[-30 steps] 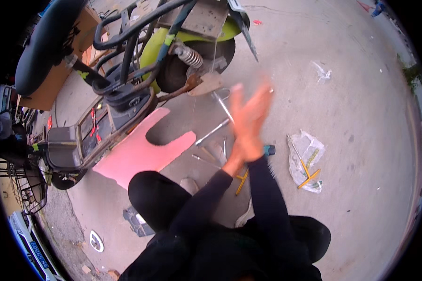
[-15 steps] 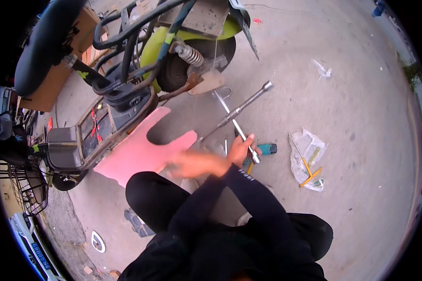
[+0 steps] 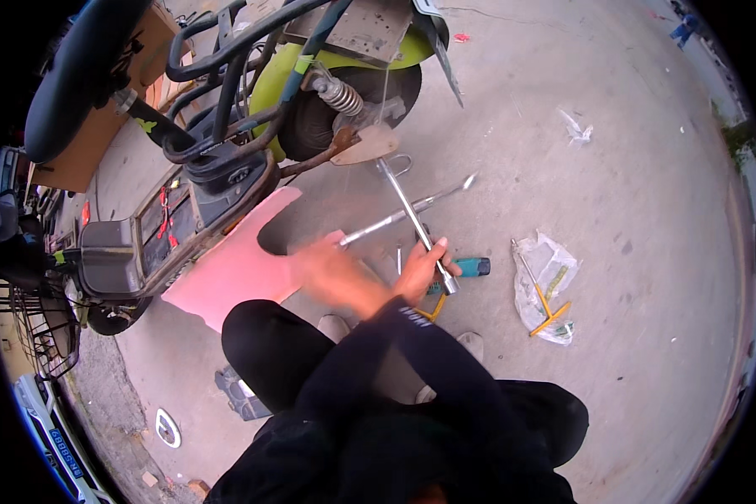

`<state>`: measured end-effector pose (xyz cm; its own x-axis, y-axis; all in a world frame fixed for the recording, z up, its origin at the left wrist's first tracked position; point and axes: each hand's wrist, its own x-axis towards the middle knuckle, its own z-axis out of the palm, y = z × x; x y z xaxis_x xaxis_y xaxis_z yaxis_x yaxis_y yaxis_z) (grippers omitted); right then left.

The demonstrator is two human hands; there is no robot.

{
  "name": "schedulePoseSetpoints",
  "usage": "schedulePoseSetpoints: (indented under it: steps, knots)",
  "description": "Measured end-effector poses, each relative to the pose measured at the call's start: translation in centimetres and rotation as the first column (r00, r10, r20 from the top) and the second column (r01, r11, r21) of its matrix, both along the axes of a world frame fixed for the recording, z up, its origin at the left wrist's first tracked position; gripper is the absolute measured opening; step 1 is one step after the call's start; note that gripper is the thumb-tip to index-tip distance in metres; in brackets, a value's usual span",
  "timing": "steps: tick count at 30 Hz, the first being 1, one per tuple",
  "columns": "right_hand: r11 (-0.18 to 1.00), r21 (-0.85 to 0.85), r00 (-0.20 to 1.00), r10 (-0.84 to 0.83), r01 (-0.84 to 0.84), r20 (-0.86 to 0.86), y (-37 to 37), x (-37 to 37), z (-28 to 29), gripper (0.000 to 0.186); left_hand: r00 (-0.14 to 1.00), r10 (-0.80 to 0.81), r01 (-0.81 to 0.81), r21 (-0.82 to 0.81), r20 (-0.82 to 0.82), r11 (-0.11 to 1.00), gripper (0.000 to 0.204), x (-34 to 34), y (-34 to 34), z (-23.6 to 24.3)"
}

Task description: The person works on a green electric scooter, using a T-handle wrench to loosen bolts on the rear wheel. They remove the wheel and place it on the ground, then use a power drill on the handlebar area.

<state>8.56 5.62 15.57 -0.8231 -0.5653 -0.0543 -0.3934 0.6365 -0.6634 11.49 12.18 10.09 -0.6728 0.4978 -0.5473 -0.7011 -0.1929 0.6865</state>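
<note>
A chrome four-way lug wrench [image 3: 408, 204] points away from me, its far end close to the pale plate [image 3: 366, 144] beside the scooter's rear wheel [image 3: 315, 122]. My forearms cross. My left hand [image 3: 418, 270], on the right side of the picture, has its fingers around the wrench's near end. Out to the left, my right hand [image 3: 332, 273] is smeared by motion just below the left tip of the crossbar; its fingers cannot be made out. The crossbar is blurred too. Beneath my right hand lies a pink sheet [image 3: 227, 269], alongside the scooter [image 3: 113, 256].
A teal power tool [image 3: 472, 267] lies behind my left hand. To the right, a yellow T-handled tool [image 3: 550, 319] rests on a clear plastic bag [image 3: 563, 277]. A dark flat piece [image 3: 242, 393] and a white ring-shaped piece [image 3: 168, 428] are on the ground at lower left.
The wrench's crossbar has turned, its right tip now lower in the picture. My right hand remains blurred near its left tip. My left hand still holds the near end.
</note>
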Motion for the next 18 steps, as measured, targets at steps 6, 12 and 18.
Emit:
schedulePoseSetpoints:
  steps: [6,12,18]
  knots:
    - [0.764,-0.607,0.951,-0.306,0.221,-0.039,4.9,-0.6,5.2,0.043,1.000,0.001,-0.001,-0.008,-0.010,1.000,0.022,0.5,0.3,-0.6]
    - [-0.022,-0.680,0.127,-0.977,0.733,0.169,19.7,-6.2,3.3,0.060,1.000,-0.028,0.028,0.052,-0.006,0.998,0.015,-0.2,1.3,-0.9]
    - [0.798,-0.430,0.769,-0.566,0.422,-0.297,7.2,-2.1,1.6,0.035,0.998,0.053,-0.061,0.196,0.046,0.979,0.020,0.1,1.9,0.2]
